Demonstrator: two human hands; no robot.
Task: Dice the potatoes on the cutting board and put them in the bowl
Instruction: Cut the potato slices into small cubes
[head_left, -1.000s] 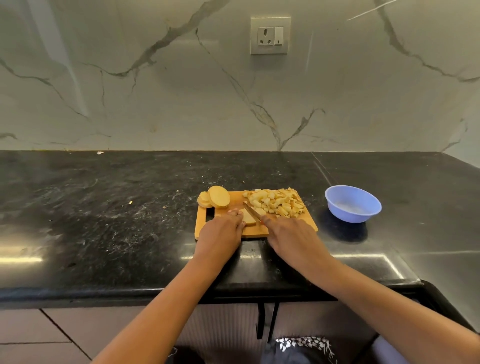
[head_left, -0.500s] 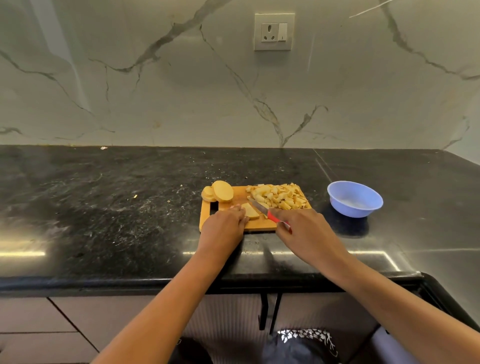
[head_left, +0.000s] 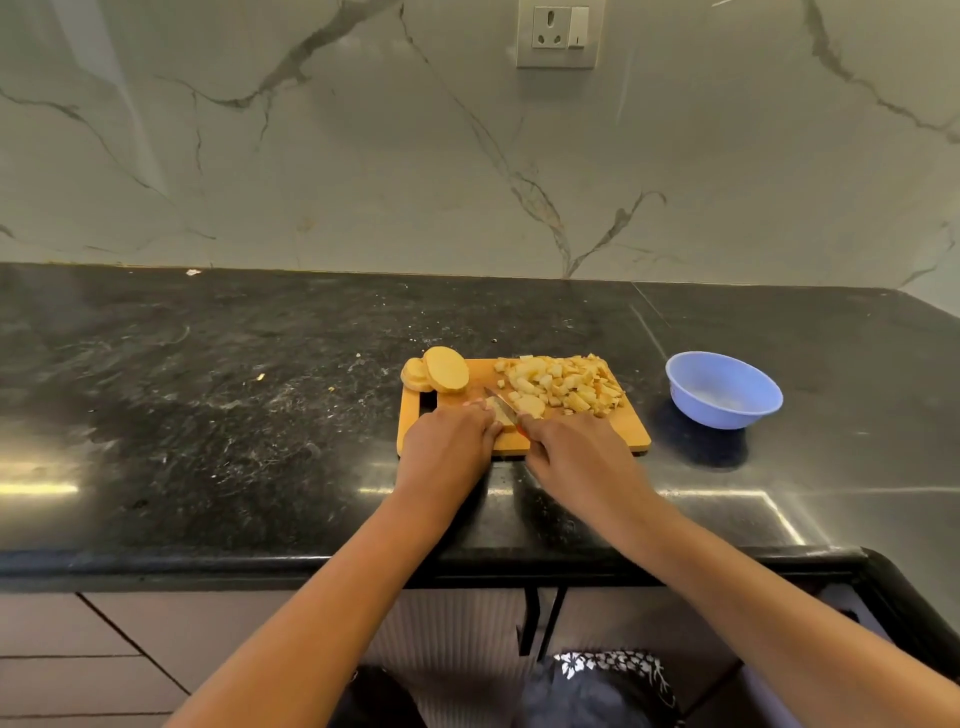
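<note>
**spudwatch:** Starting nearest the camera: two bare forearms reach out over the front edge of the black speckled stone bench (head_left: 218, 395). The left hand (head_left: 447, 452) has its fingers (head_left: 480, 415) curled down on a pale potato slice (head_left: 503, 415) lying flat on the rectangular wooden cutting board (head_left: 631, 434), pinning it there. The right hand (head_left: 576, 457) is closed around the red handle of a small knife (head_left: 501, 401), only a sliver of handle showing, and the blade angles away to the left, its edge down on that same slice.

**dicey_dan:** ok, and the rest of the potato?

**spudwatch:** Further back on the board, right side, there's a loose heap of diced yellow potato cubes (head_left: 563, 384). At the far left corner sits a leaning stack of round uncut potato slices (head_left: 436, 370), half hanging over the board's edge. The board has a slot handle near its left end.

**dicey_dan:** bowl?

**spudwatch:** The light blue round plastic bowl (head_left: 724, 410) stands on the bench well right of the board, not touching it, no potato visible inside. Behind everything, a white marble-veined wall (head_left: 363, 182) with a white wall socket (head_left: 560, 34) up top.
</note>
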